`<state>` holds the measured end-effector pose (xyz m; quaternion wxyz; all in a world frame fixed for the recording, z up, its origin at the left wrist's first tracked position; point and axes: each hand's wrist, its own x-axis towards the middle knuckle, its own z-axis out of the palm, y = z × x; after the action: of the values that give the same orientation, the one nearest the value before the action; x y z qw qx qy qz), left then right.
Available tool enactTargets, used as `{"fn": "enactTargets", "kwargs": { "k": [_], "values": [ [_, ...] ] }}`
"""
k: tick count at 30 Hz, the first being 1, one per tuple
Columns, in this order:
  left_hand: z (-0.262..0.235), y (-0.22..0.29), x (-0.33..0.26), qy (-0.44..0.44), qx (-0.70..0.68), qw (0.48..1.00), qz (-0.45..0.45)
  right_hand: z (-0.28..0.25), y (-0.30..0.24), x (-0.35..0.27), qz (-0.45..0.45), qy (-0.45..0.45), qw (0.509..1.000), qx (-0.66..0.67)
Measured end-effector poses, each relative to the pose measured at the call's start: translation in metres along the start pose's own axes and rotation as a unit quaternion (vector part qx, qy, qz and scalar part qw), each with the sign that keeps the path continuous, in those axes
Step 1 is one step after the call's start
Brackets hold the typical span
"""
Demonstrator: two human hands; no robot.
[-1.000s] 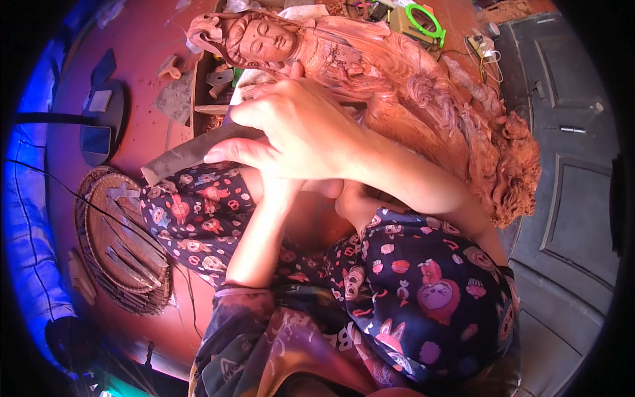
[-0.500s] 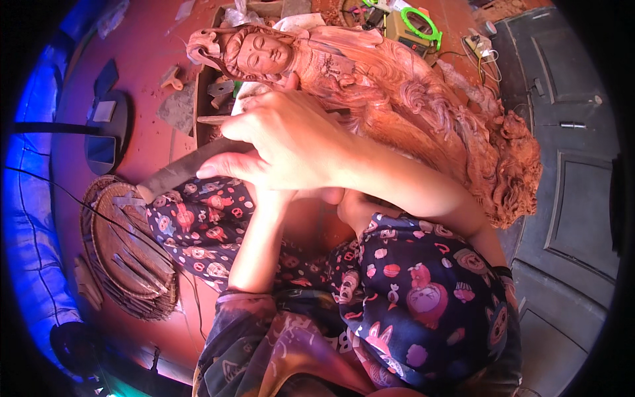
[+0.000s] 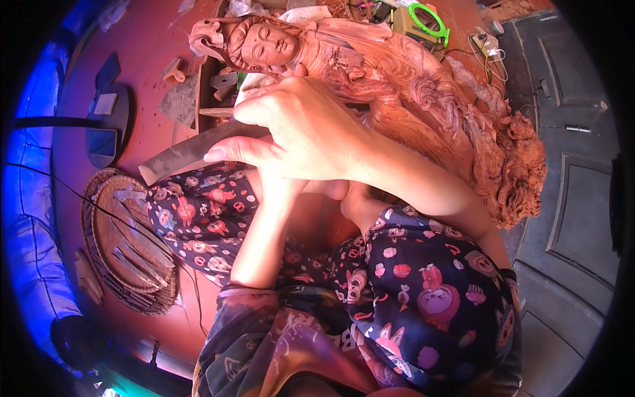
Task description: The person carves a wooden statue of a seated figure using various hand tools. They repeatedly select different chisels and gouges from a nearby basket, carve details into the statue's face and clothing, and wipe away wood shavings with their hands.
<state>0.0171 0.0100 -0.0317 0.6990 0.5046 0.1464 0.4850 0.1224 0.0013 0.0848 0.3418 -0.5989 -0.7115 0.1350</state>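
A large reddish-brown carved wooden statue [image 3: 410,99] of a robed figure lies on its back before me, its head toward the left. Over its near edge, my right hand [image 3: 304,126] is closed round a dark flat wooden bar [image 3: 198,149], the thumb laid along it. The bar's free end points left, above my patterned trouser leg. My left forearm [image 3: 261,245] rises from below, and my left hand [image 3: 284,182] passes behind the right one. Its fingers are mostly hidden, so what it holds does not show.
Round woven trays [image 3: 126,245] with several long metal carving tools stand at the left. Behind the statue's head is a wooden box [image 3: 206,99] of odds and ends. A green ring [image 3: 428,20] and a power strip [image 3: 486,45] lie at the back. A grey panelled door [image 3: 582,198] borders the right.
The bar's free end has risen a little and swung away from the trays. My right hand has shifted slightly right, and the whole view has moved a little.
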Motion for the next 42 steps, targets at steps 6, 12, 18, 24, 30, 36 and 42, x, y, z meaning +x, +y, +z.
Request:
{"fn": "enactTargets", "kwargs": {
  "k": [6,12,18,24,30,36,42],
  "values": [
    [-0.002,-0.008,0.012,-0.017,-0.002,0.998,0.064,0.019,-0.012,-0.021,-0.124,0.008,0.992,0.01],
    [0.018,-0.005,0.015,0.027,0.038,0.991,0.122,0.022,-0.012,-0.042,-0.234,-0.063,0.962,-0.128],
    [0.018,-0.021,0.021,0.016,0.069,0.985,0.157,0.022,0.0,-0.041,-0.218,-0.017,0.967,-0.129],
    [0.028,-0.008,0.019,0.043,0.016,0.995,0.088,0.022,0.005,-0.041,-0.201,-0.006,0.969,-0.147],
    [0.03,-0.018,0.022,0.057,0.117,0.986,0.099,0.014,0.005,-0.043,-0.193,-0.017,0.967,-0.163],
    [0.025,-0.023,0.019,0.074,0.161,0.977,0.116,0.024,0.017,-0.042,-0.242,0.022,0.956,-0.166],
    [0.018,-0.012,0.021,0.031,0.152,0.98,0.123,0.03,0.018,-0.046,-0.261,0.022,0.953,-0.152]
  ]
}}
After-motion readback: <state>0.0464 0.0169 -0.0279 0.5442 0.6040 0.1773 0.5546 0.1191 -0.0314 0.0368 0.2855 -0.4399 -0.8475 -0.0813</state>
